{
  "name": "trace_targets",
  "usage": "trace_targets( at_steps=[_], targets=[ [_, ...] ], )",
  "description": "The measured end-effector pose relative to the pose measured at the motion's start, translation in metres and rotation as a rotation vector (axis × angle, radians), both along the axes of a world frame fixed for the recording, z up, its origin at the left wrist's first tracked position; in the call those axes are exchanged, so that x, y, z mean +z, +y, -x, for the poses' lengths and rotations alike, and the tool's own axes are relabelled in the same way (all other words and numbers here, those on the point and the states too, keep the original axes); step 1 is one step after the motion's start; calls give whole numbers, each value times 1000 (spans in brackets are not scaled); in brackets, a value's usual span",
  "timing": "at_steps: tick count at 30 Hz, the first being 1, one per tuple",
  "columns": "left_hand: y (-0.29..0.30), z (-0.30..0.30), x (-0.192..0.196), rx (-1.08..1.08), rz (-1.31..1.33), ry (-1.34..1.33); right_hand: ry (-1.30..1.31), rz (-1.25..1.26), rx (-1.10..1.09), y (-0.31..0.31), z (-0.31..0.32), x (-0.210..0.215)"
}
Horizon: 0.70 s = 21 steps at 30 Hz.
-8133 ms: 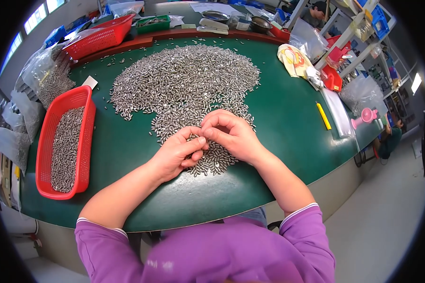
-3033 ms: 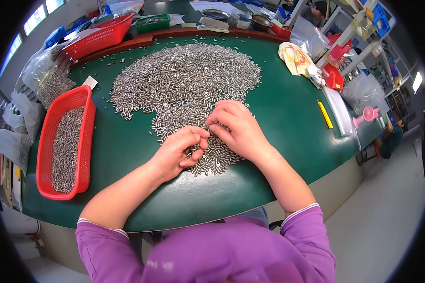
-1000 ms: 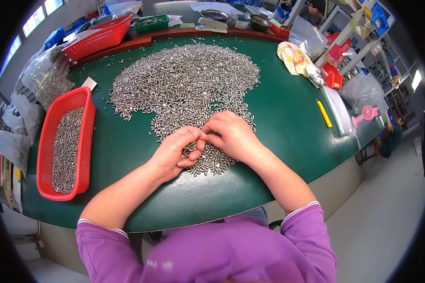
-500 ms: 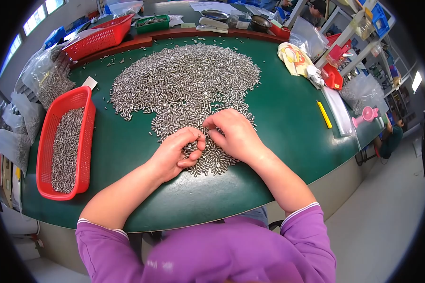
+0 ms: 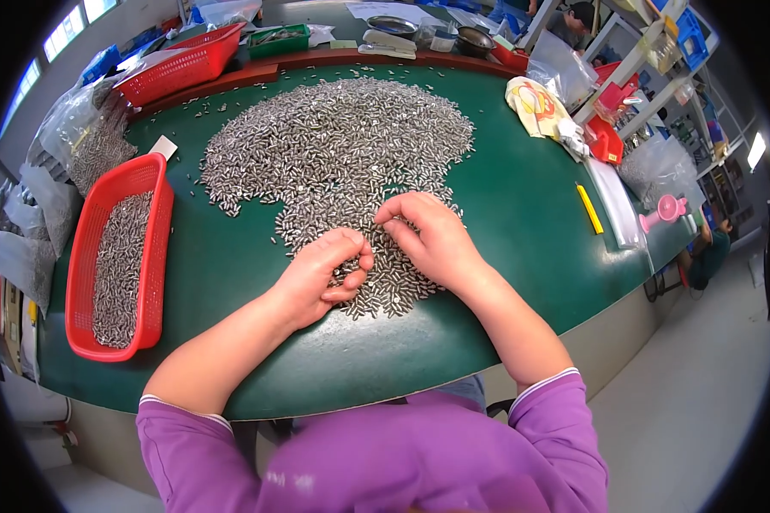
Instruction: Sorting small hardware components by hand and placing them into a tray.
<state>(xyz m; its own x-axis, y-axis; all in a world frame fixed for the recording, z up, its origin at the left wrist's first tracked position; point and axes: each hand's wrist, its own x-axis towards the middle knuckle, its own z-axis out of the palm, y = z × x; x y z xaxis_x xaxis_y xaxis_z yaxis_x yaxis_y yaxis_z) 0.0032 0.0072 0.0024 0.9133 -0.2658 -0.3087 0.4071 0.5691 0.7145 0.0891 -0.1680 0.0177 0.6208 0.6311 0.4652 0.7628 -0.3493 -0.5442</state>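
A broad heap of small silvery metal pins [image 5: 334, 128] lies on the green tabletop [image 5: 522, 248], with a narrower tongue of them reaching toward me. My left hand [image 5: 321, 278] is curled at the left side of this tongue, with some pins showing inside its bent fingers. Opposite it, my right hand [image 5: 432, 239] hovers low over the pins, thumb and fingertips drawn together. Whatever is between those fingertips is too small to make out. To the left stands a red plastic basket [image 5: 152, 312] partly filled with similar pins.
Plastic bags of metal pieces [image 5: 98, 150] crowd the left edge. A red basket [image 5: 184, 64], a green tray [image 5: 278, 41] and a scale [image 5: 389, 41] stand beyond the far ledge. At right lie a yellow cutter [image 5: 589, 209], a cloth [image 5: 535, 107] and a pink object [image 5: 666, 212].
My right hand has shifted slightly up and away from the left hand, widening the gap between them. My left hand stays nearly in place, its fingers still curled.
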Motion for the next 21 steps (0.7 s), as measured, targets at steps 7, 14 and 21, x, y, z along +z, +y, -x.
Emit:
trace_targets(
  at_steps=[7,14,21],
  targets=[
    [-3,1,2,10,-6,-37,221,-106,251,1,6,3],
    [-1,0,-5,4,14,-57,-39,144,26,-12,0,4],
    [-2,1,2,3,3,-10,-76,356,33,-10,-7,-4]
  ],
)
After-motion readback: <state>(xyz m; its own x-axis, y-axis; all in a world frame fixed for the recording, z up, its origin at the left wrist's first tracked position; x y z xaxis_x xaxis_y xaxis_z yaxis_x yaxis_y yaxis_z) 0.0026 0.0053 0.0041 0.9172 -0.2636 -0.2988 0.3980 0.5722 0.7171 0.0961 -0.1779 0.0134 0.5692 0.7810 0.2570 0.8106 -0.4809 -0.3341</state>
